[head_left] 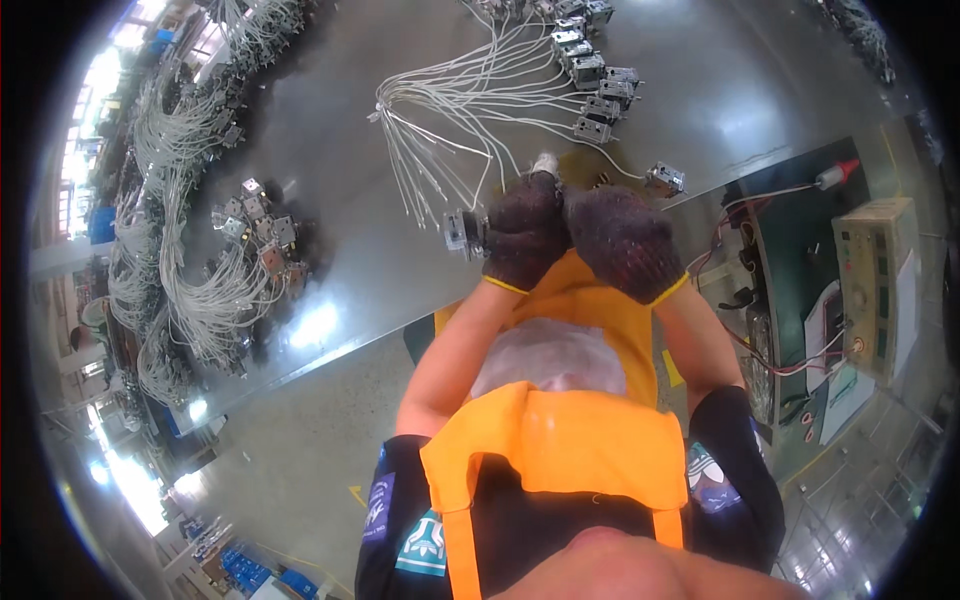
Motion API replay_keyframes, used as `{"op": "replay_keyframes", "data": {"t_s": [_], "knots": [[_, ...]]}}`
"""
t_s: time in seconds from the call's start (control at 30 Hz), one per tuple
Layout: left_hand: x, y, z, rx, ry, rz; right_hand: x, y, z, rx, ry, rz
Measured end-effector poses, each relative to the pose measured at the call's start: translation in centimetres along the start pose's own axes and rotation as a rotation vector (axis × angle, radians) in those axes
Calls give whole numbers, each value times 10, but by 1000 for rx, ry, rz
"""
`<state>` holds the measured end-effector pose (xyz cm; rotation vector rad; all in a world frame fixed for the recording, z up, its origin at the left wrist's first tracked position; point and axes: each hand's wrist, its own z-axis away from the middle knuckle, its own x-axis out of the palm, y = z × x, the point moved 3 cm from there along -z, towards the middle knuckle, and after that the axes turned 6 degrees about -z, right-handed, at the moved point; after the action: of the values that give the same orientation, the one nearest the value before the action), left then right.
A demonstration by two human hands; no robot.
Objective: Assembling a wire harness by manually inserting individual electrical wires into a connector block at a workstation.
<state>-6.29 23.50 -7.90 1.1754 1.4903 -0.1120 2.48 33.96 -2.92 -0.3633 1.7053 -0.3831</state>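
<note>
Both my hands wear dark knit gloves with yellow cuffs and meet at the table's near edge. My left hand [526,225] is closed, and a small boxy metal unit [463,232] sticks out at its left side, apparently in its grip. A whitish tip [544,163] shows above that hand; whether it is a wrapped finger or a part, I cannot tell. My right hand [622,235] is curled against the left one, its fingertips hidden, along with anything in them. Just beyond it lies another metal unit [665,179] on a white lead.
A tied bundle of white wires [385,110] fans out to a row of metal units [590,75] on the metal table [345,190]. More wired units [262,230] are heaped at left. At right stand a beige instrument box [875,290] and a red-tipped probe [838,174].
</note>
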Motion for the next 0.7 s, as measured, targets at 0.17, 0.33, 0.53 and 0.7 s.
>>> {"op": "replay_keyframes", "data": {"t_s": [0.17, 0.33, 0.53, 0.7], "knots": [[-9, 5, 1, 151, 68, 16, -5, -15, 0, 247, -335, 59], [-24, 13, 15, 229, 150, -196, -15, -13, 3, 177, -240, -148], [-83, 4, 50, -247, 371, 39, 5, -16, 33, 156, -107, -847], [-45, -16, 56, -282, 320, 370, 54, 15, 18, 139, 142, -843]]}}
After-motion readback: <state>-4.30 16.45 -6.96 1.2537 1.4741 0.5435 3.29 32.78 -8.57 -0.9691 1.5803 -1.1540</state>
